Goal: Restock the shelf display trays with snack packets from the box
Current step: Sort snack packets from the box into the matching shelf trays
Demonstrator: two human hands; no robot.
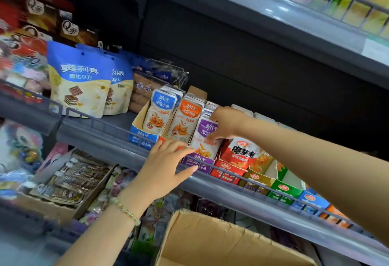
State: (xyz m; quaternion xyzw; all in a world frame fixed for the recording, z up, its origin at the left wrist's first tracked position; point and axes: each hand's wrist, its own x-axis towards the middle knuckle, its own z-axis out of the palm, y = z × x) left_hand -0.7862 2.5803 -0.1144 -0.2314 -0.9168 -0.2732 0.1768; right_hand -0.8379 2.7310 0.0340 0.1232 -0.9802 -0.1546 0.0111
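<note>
Box [210, 242] below; purple packet [202, 149] pinched under right hand [226, 121].

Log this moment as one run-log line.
stage: restocking | right hand: grips purple packets in purple tray | left hand: open, at tray front | box: below shelf

Glossy plastic packets [205, 139], matt cardboard box [210, 242]

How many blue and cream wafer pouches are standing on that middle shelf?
2. One blue and cream wafer pouch stands left on the grey metal shelf; the second pouch is right of it, partly covered. Others may hide behind.
</note>
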